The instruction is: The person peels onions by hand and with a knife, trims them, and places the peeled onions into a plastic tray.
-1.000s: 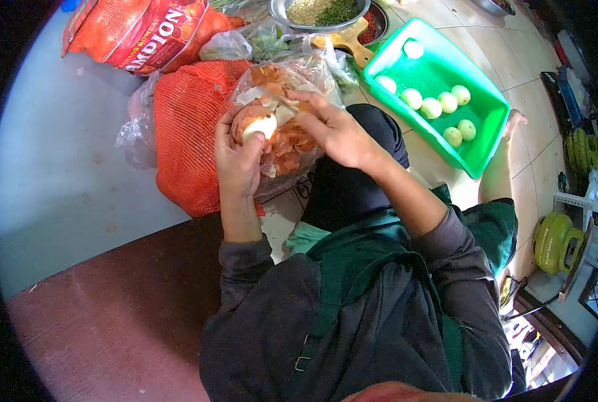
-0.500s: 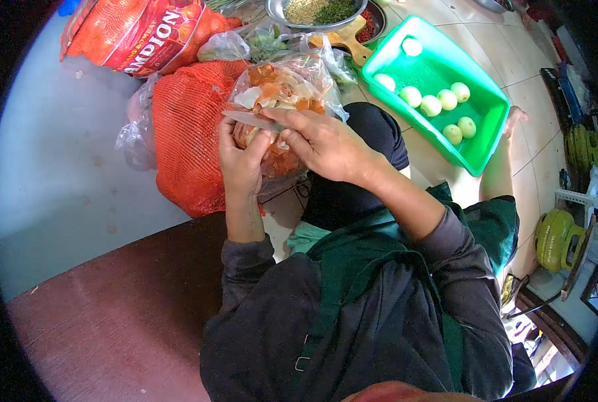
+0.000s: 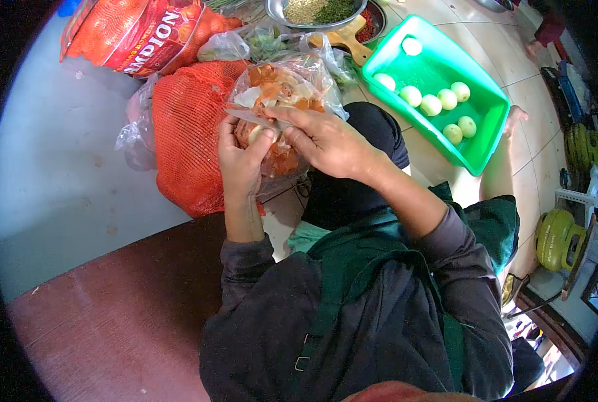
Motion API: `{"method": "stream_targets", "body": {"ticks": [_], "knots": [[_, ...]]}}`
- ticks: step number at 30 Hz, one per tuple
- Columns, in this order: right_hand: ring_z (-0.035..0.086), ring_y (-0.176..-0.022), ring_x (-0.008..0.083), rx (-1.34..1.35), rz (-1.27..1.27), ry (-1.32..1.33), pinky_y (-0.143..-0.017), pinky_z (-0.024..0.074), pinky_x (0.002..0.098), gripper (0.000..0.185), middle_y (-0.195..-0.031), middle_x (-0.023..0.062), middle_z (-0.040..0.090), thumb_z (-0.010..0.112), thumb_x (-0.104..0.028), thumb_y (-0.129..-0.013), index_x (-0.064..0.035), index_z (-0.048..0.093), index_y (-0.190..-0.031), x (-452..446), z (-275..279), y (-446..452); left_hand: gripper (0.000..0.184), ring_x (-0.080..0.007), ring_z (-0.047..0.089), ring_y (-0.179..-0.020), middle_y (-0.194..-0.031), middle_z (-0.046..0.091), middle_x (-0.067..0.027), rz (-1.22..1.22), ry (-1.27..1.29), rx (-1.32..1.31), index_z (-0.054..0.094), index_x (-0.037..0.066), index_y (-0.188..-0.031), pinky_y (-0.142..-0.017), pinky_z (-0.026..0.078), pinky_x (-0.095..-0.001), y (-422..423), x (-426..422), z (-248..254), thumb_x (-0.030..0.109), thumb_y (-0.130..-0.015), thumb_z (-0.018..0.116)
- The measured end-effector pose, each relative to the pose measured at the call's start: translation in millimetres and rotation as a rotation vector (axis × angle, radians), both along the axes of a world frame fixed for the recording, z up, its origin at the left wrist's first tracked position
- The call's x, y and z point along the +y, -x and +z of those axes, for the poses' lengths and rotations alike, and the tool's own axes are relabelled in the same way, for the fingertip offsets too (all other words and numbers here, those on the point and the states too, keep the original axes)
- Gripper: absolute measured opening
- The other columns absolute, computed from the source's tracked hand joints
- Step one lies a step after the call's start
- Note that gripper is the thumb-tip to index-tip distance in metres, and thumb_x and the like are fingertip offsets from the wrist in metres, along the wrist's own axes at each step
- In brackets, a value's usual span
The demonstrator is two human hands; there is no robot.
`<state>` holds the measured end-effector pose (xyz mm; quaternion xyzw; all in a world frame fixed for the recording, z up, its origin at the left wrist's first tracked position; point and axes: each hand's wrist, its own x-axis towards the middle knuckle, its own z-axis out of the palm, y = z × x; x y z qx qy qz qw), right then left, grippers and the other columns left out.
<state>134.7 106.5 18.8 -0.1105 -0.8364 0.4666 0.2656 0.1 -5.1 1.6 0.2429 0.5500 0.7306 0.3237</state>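
Observation:
My left hand (image 3: pixel 243 161) holds a partly peeled onion (image 3: pixel 245 132), its thumb on the pale flesh. My right hand (image 3: pixel 329 142) grips a knife (image 3: pixel 251 118) whose blade lies across the top of the onion; the handle is hidden in the fingers. Beneath both hands a clear plastic bag (image 3: pixel 324 81) holds onion skins (image 3: pixel 282 161). Against its left side rests a red mesh sack (image 3: pixel 188 137). Several peeled onions (image 3: pixel 431 105) lie in a green basin (image 3: pixel 474 150) to the right.
A labelled sack of onions (image 3: pixel 135 39) stands at the upper left. Metal bowls (image 3: pixel 317 27) with chopped food and a wooden board (image 3: pixel 354 44) are at the top. A green gas cylinder (image 3: pixel 557 240) stands at the right. Someone's hand or foot (image 3: pixel 533 47) shows at the upper right.
The knife has come down from above the onion onto it, and the onion has turned in my left hand. A limb and dark red cloth have appeared at the upper right.

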Motion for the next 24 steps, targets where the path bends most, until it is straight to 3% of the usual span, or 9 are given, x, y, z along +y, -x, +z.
{"method": "stream_targets", "body": {"ticks": [7,13,19,24], "knots": [[0.059,-0.101,0.0382,0.058,-0.054,0.094,-0.088,0.0477,0.0419,0.032,-0.109,0.0221,0.062,0.047,-0.017,-0.093,-0.0018,0.054,-0.121,2,-3,5,0.052,-0.0161,0.058,-0.096,-0.113,0.054,-0.0121,0.016,-0.033,-0.075,0.039,-0.001,-0.123,-0.071,0.053,-0.0236,3,2,-2,-0.002,-0.077,0.063],[0.060,-0.099,0.0386,0.077,-0.075,0.116,-0.086,0.0481,0.0425,0.031,-0.106,0.0224,0.062,0.048,-0.015,-0.093,-0.0021,0.055,-0.121,-1,3,6,0.054,-0.0146,0.059,-0.094,-0.113,0.053,-0.0121,-0.099,-0.152,-0.274,0.038,-0.001,-0.124,-0.065,0.052,-0.0214,6,-3,1,0.003,-0.078,0.065],[0.061,-0.091,0.0370,-0.003,-0.109,-0.080,-0.080,0.0491,0.0432,0.031,-0.101,0.0205,0.064,0.050,-0.016,-0.092,-0.0043,0.056,-0.120,-7,8,3,0.058,-0.0168,0.057,-0.097,-0.113,0.053,-0.0122,0.055,-0.044,0.021,0.037,-0.003,-0.123,-0.080,0.051,-0.0274,3,5,-10,0.007,-0.077,0.070],[0.059,-0.102,0.0371,-0.034,-0.089,-0.010,-0.087,0.0465,0.0410,0.035,-0.109,0.0207,0.062,0.049,-0.014,-0.093,-0.0032,0.052,-0.126,-1,7,2,0.053,-0.0184,0.057,-0.100,-0.113,0.053,-0.0127,0.047,-0.002,-0.023,0.039,-0.006,-0.122,-0.086,0.049,-0.0307,4,3,-7,0.004,-0.077,0.066]]}}
